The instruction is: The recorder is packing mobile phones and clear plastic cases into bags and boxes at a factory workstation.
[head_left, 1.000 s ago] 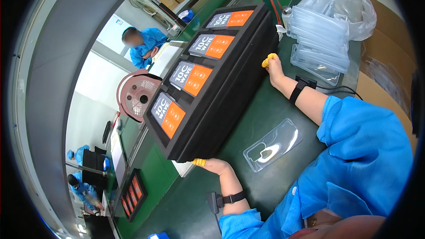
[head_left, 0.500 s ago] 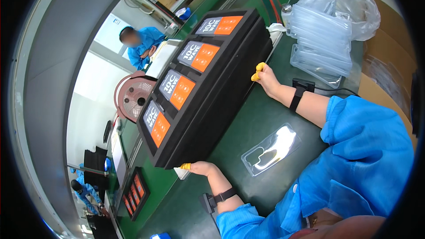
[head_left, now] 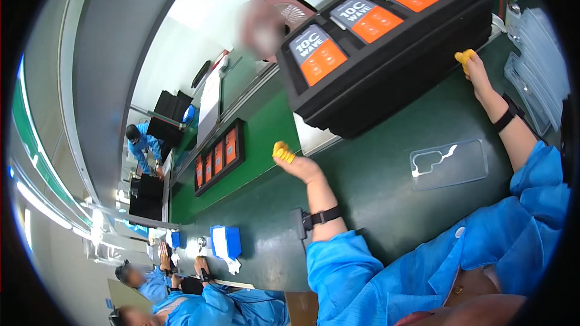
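Observation:
My left hand, yellow covers on its curled fingertips, is over the green bench, left of and below a stack of black trays. Nothing shows in its fingers, and a gap separates it from the stack. Grey-and-orange flat packs lie in the top tray's compartments. By the stack's right lower edge is my right hand, its yellow-covered fingers bent together and slightly apart from the tray. Between my forearms a clear moulded plastic piece lies flat on the bench.
At the right are stacked clear plastic pieces. Another black tray with orange packs rests on the green belt at left. A blue bin stands further down the bench near co-workers. A pink fan is behind the tray stack.
My view has swung left, bringing more of the bench and co-workers into it. My hands have come away from the tray stack, the left one with a clear gap.

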Demonstrator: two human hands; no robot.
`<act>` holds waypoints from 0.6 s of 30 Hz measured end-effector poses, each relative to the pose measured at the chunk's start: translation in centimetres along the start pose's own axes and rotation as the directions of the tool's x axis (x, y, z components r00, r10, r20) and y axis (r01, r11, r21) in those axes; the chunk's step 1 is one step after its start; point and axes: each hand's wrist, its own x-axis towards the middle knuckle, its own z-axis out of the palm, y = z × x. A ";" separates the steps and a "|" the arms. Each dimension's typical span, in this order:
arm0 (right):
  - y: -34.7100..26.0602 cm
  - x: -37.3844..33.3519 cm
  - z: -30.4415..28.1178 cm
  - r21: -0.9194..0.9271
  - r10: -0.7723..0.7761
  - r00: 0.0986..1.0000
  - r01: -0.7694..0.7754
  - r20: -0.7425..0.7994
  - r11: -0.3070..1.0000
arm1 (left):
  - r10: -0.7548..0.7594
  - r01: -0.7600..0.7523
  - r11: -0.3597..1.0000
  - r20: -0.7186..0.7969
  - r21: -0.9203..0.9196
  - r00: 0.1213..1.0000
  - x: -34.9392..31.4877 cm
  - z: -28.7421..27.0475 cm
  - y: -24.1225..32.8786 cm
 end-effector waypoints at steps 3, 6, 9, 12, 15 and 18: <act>-0.1 -0.1 -0.9 -0.156 -0.023 1.000 0.025 0.012 0.987 | -0.023 0.026 0.922 -0.011 0.386 1.000 2.6 -4.6 -3.0; 1.3 -0.4 -1.1 -0.178 -0.216 0.970 0.233 0.109 0.956 | -0.106 0.153 0.849 -0.120 0.506 0.987 6.0 -8.1 -5.5; -2.6 -4.6 0.6 -0.550 -0.132 0.932 0.310 0.339 0.775 | -0.105 0.087 0.726 -0.015 0.682 0.994 9.1 -11.0 -7.1; -2.6 -6.7 1.8 -0.710 -0.348 0.777 0.625 0.525 0.324 | 0.206 -0.234 0.417 0.160 0.878 0.965 11.4 -11.9 -10.9; -3.6 -7.7 1.3 -0.713 -0.299 0.815 0.579 0.496 0.395 | 0.136 -0.395 0.289 0.371 0.872 0.919 14.2 -9.6 -12.6; -4.0 -7.5 3.6 -0.462 -0.215 0.614 0.741 0.759 0.487 | -0.133 -0.416 0.175 0.440 0.892 0.888 16.9 -9.9 -14.6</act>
